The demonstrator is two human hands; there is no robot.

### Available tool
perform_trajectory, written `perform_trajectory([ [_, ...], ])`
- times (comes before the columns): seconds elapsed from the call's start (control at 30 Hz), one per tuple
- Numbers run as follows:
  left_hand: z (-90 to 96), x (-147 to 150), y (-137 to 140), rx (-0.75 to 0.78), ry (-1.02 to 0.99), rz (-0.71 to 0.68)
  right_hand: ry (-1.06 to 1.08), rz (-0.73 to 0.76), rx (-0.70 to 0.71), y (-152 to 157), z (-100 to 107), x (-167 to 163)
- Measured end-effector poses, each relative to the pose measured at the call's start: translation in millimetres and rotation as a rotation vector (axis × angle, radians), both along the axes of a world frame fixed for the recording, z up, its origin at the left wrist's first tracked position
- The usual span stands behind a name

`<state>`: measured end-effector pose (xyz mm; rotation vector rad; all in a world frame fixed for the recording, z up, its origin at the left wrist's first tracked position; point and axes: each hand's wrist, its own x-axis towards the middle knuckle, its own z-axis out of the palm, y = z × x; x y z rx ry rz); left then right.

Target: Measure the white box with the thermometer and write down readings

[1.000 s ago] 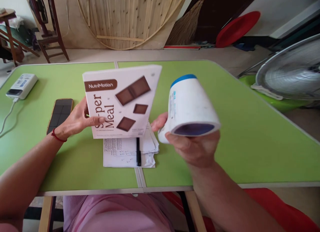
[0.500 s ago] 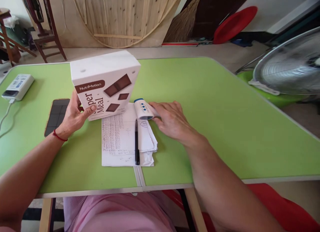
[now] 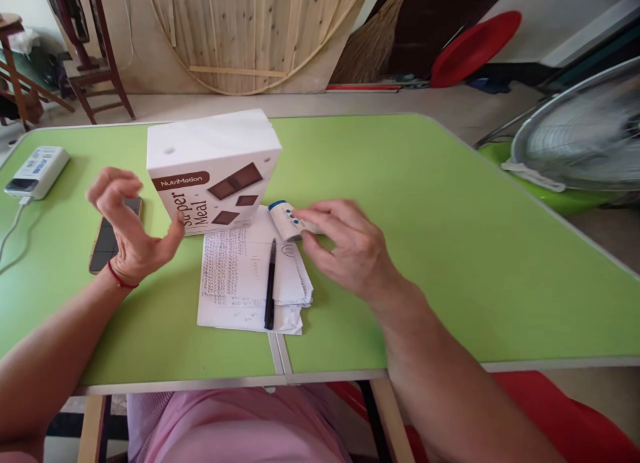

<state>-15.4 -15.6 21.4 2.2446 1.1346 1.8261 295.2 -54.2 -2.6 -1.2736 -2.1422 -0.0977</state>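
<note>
Head: one box [image 3: 215, 173] stood, one pen [image 3: 271, 286] lay
Left hand [image 3: 131, 226]: fingers were apart
Right hand [image 3: 350, 253]: over one scanner [image 3: 283, 222], grip unclear

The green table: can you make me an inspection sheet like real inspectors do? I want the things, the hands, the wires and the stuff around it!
Surface: green table with a pale seam visible in front of the papers.
Job's things: white box stands upright at the papers' far end; white-and-blue device lies beside it.
Clutter: black pen on the papers; phone; white block.
Grippers: left hand open, thumb by the box's edge, contact unclear; right hand at the device, grip unclear.
Cables: white cable plugged into the block.
Surroundings: fan, wooden chair, broom.
</note>
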Motion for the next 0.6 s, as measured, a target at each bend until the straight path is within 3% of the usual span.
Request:
perform_trajectory([
  [0.03, 2.1, 2.9, -4.3, 0.156, 0.073, -0.013, 0.013, 0.102, -0.018, -3.6, 1.1, -3.5],
  [0.1, 5.3, 10.3, -12.5, 0.246, 0.304, -0.246, -0.053, 0.241, -0.078, -10.9, 1.9, -10.1],
  [0.17, 6.4, 17.4, -18.7, 0.072, 0.652, -0.424, -0.207, 0.25, -0.112, -16.9, 1.7, -14.8],
  [0.27, 3.6, 22.1, -21.8, -0.109, 1.016, -0.484, -0.393, 0.217, -0.094, -21.0, 1.7, -18.1],
  [0.47, -1.5, 21.0, -19.7, -0.234, 1.179, -0.433, -0.399, 0.248, 0.043, -15.1, 2.0, -19.7],
  [0.6, 1.3, 27.0, -24.6, -0.268, 1.218, -0.395, 0.042, 0.331, 0.047, -13.5, 2.5, -22.7],
])
